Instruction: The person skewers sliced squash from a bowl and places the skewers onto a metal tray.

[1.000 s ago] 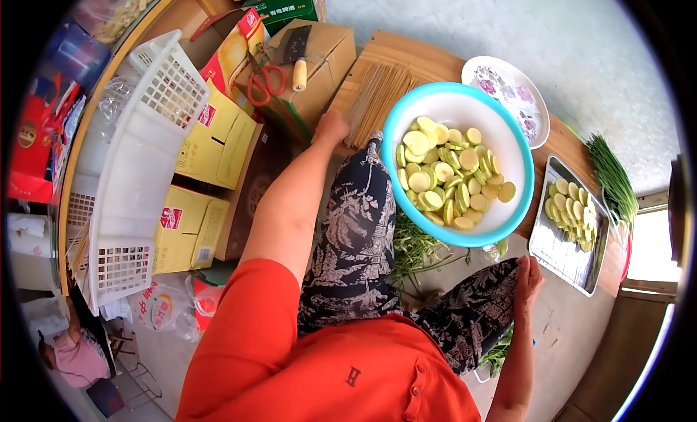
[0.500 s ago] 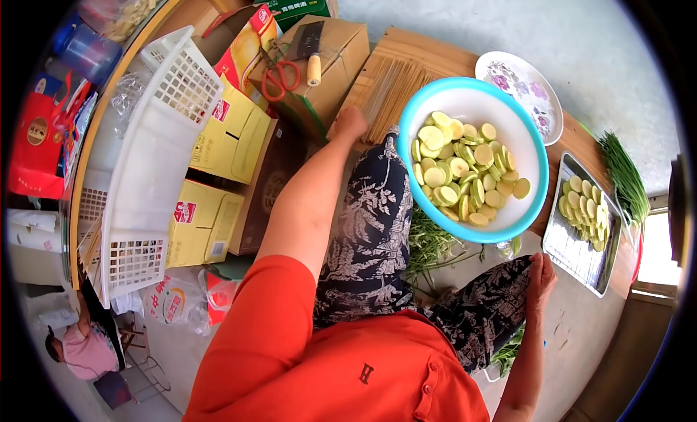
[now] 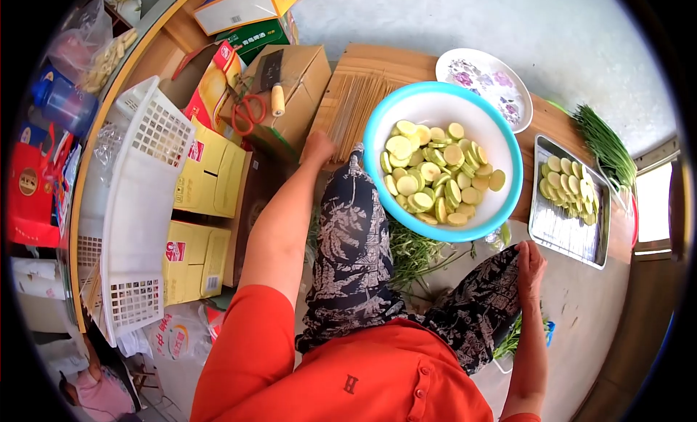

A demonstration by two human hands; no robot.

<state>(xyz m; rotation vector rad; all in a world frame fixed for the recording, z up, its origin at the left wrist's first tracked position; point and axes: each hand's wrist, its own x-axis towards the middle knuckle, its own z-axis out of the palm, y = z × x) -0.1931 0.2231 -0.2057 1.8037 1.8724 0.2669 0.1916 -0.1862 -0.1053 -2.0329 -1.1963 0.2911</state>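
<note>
My left hand (image 3: 318, 147) is curled at the table's near edge, beside the lower ends of a row of thin bamboo skewers (image 3: 357, 106). Its fingertips are hidden, and I cannot make out anything in them. On my right knee rests my right hand (image 3: 531, 268), fingers folded in; whether they hold something is hidden. Between the hands stands a white basin (image 3: 483, 120) with a blue rim, holding many round pale-green vegetable slices (image 3: 435, 168), zucchini-like. A metal tray (image 3: 563, 237) to the right bears more slices (image 3: 570, 186) in overlapping rows.
A floral plate (image 3: 465, 62) sits behind the basin, and green chives (image 3: 606, 142) lie at the far right. On a cardboard box (image 3: 305, 77) at left are a cleaver (image 3: 271, 70) and red-handled scissors (image 3: 249, 113). Leafy greens (image 3: 417, 255) lie below the basin. A white basket (image 3: 134, 218) stands left.
The whole view has shifted, so the basin, tray and boxes appear further left and mostly lower. Both hands keep about the same places beside the skewers and on the knee.
</note>
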